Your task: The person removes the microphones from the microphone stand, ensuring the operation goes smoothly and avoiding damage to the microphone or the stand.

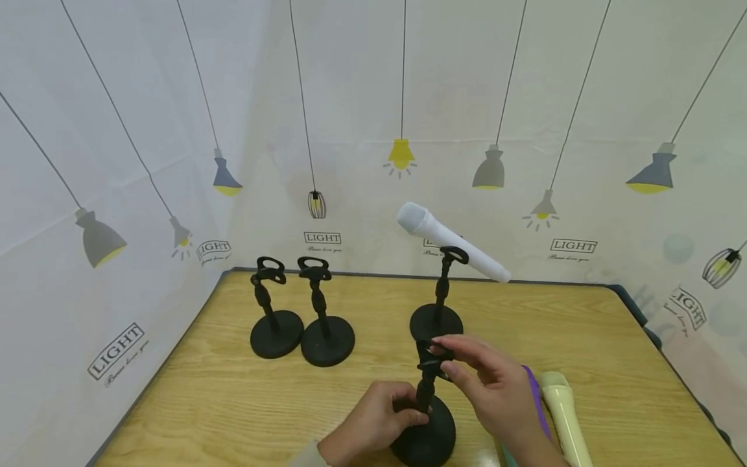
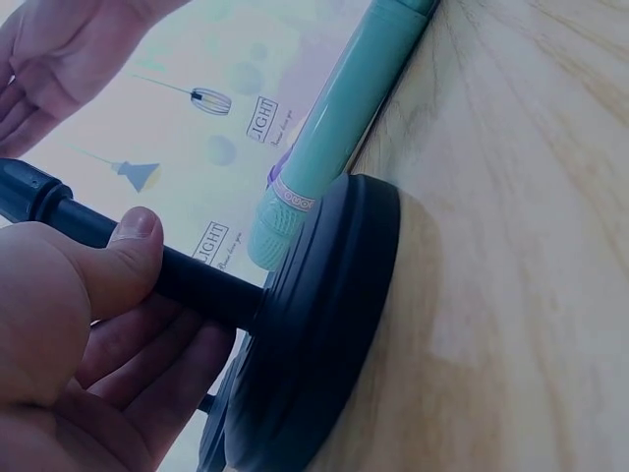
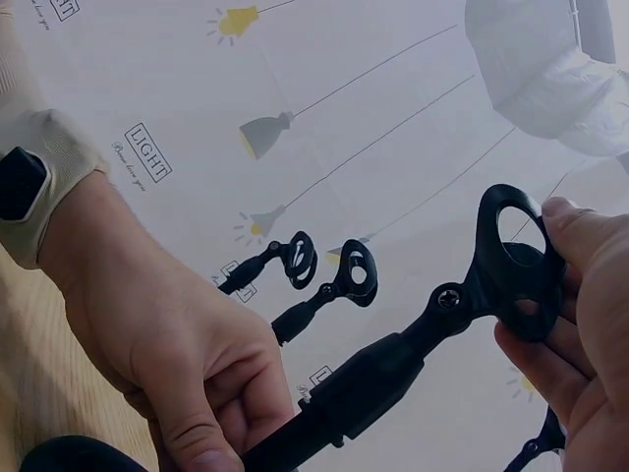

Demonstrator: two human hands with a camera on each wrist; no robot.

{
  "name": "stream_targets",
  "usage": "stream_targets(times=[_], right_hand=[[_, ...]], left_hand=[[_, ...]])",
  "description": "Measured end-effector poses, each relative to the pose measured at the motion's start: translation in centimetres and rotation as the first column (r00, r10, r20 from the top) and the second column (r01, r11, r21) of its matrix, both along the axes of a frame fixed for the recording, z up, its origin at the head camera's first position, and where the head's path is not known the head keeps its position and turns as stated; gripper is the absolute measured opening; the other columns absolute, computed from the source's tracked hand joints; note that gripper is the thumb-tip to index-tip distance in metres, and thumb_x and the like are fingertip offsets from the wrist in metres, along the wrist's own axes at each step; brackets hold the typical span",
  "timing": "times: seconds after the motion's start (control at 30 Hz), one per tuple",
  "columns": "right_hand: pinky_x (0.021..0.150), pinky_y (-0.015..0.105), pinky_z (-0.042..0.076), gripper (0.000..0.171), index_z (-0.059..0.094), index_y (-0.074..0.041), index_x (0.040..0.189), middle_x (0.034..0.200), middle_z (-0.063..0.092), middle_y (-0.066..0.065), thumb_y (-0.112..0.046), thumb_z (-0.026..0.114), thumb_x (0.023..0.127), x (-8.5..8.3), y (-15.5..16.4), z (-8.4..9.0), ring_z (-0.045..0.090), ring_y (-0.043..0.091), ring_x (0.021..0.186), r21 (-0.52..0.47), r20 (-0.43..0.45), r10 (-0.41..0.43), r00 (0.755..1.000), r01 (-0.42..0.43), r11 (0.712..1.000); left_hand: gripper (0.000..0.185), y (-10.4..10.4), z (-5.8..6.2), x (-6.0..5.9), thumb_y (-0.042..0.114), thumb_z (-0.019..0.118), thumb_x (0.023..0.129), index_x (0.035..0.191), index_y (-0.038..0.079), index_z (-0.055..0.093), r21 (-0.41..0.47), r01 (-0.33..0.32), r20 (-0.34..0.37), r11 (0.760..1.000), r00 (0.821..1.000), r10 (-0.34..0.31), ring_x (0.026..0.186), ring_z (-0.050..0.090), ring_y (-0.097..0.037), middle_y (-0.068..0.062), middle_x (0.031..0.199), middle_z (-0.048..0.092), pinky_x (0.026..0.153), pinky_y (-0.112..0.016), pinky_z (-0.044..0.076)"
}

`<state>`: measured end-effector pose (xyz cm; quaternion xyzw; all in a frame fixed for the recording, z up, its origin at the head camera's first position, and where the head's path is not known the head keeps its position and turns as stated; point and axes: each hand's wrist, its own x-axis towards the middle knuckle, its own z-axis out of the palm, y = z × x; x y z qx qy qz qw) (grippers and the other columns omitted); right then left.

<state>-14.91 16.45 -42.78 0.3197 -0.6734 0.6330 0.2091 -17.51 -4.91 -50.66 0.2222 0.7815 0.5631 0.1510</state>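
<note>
Black microphone stand [image 1: 425, 415] sits at the table's [image 1: 233, 389] near edge, in front of the stand carrying the white microphone [image 1: 452, 241]; the left hand [image 1: 367, 425] wraps its stem, thumb pressed on top, while the right hand [image 1: 490, 389] pinches the clip [image 3: 516, 265]; forcing the clip against its screwed joint might strain it, or tip the base onto the teal microphone [image 2: 334, 138] touching it; matte black, round heavy base, slim stem, looped clip.
</note>
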Motion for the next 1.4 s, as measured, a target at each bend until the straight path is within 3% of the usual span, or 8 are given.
stream_targets(times=[0.47, 0.7, 0.87, 1.13, 1.23, 1.4], right_hand=[[0.097, 0.024, 0.061, 0.038, 0.07, 0.006, 0.131, 0.132, 0.076, -0.007, 0.019, 0.066, 0.096, 0.5, 0.1, -0.2, 0.076, 0.01, 0.118, 0.031, 0.111, -0.044, 0.993, 0.041, 0.999], [0.097, 0.021, 0.06, 0.039, 0.069, 0.006, 0.133, 0.134, 0.076, 0.001, 0.019, 0.066, 0.096, 0.3, -0.1, -0.3, 0.075, 0.01, 0.12, 0.014, 0.093, -0.021, 0.995, 0.02, 1.0], [0.099, 0.024, 0.06, 0.035, 0.071, 0.0, 0.133, 0.134, 0.076, -0.004, 0.011, 0.067, 0.1, 0.1, -0.1, -0.5, 0.074, 0.008, 0.121, 0.07, 0.168, -0.041, 0.985, 0.029, 0.997], [0.094, 0.025, 0.062, 0.029, 0.073, -0.003, 0.129, 0.125, 0.077, 0.016, 0.005, 0.069, 0.102, -1.0, -1.6, -1.4, 0.076, 0.009, 0.115, 0.148, 0.163, -0.011, 0.987, -0.014, 0.989], [0.093, 0.029, 0.064, 0.025, 0.075, -0.006, 0.127, 0.123, 0.079, 0.012, -0.004, 0.073, 0.102, -1.4, -2.5, -1.7, 0.077, 0.01, 0.111, 0.216, 0.191, -0.033, 0.981, -0.009, 0.976], [0.094, 0.039, 0.065, 0.023, 0.076, -0.009, 0.125, 0.121, 0.08, 0.009, -0.013, 0.075, 0.103, -2.1, -3.9, -2.1, 0.079, 0.022, 0.11, 0.287, 0.224, -0.029, 0.974, -0.037, 0.957]], left_hand=[[0.014, -0.2, -0.6, 0.4, 0.014, 0.081, 0.098, 0.111, 0.012, 0.084, 0.041, -0.026, 0.031, 0.999, 0.999, 0.025, 0.101, 0.076, -0.002, 0.003, 0.106, 0.083, 0.088, -0.019, 0.06], [0.013, -1.5, -0.4, 0.1, 0.016, 0.08, 0.099, 0.111, 0.017, 0.085, 0.0, -0.049, 0.064, 0.999, 0.997, 0.049, 0.106, 0.075, -0.006, 0.006, 0.109, 0.083, 0.096, -0.031, 0.063], [0.013, -2.9, -0.2, -0.3, 0.017, 0.079, 0.1, 0.111, 0.019, 0.084, -0.023, -0.055, 0.068, 0.998, 0.996, 0.057, 0.109, 0.074, -0.008, 0.007, 0.111, 0.082, 0.099, -0.035, 0.062], [0.018, -5.2, -0.2, -0.6, 0.016, 0.078, 0.1, 0.117, 0.019, 0.083, -0.036, -0.09, 0.034, 0.995, 0.995, 0.091, 0.113, 0.075, -0.011, 0.005, 0.114, 0.082, 0.101, -0.036, 0.061], [0.018, -6.1, -0.4, -0.8, 0.015, 0.078, 0.1, 0.117, 0.019, 0.082, -0.03, -0.106, 0.024, 0.994, 0.994, 0.107, 0.113, 0.076, -0.012, 0.003, 0.116, 0.082, 0.101, -0.036, 0.061], [0.016, -7.5, -0.4, -0.9, 0.016, 0.078, 0.1, 0.116, 0.016, 0.082, -0.045, -0.141, -0.015, 0.989, 0.99, 0.141, 0.112, 0.077, -0.014, 0.0, 0.117, 0.082, 0.096, -0.026, 0.061]])
